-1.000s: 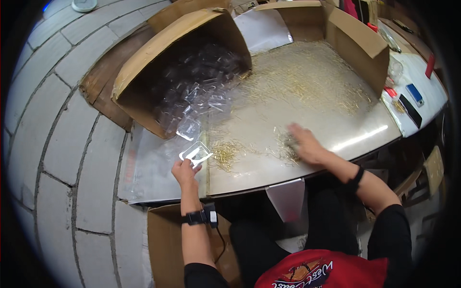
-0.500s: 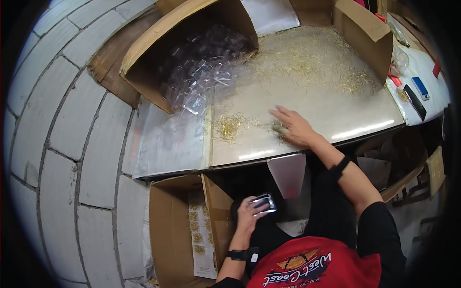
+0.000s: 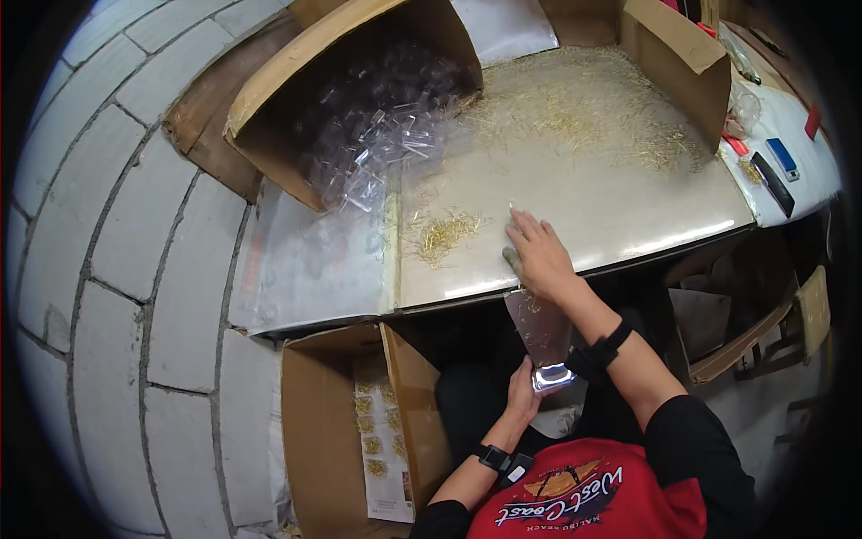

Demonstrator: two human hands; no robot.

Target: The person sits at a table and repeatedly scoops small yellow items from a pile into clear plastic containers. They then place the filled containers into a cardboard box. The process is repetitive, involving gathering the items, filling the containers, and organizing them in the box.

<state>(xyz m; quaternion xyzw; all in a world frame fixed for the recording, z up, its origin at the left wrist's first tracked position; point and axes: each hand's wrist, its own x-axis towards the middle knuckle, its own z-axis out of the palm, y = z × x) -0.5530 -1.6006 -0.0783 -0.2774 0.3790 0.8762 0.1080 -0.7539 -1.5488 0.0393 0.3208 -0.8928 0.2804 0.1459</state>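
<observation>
My left hand grips a small clear plastic box at the lower end of a pale sloping chute. Small bits lie scattered on the chute, which slopes down from the table's front edge. Palm down at that edge, my right hand has its fingers stretched out over the tabletop. Left of it lies a small pile of thin gold-coloured metal pieces, like pins; their exact kind is too small to tell. More of these pieces spread across the back of the table.
A tipped cardboard box spills clear plastic boxes at the back left. Below the table, an open carton holds filled clear packs. Cardboard walls the far right. A blue box and a black object lie beyond.
My left hand has brought the clear box rightward to the chute's lower end. My right hand has drawn toward the table edge, and small bits now lie on the chute.
</observation>
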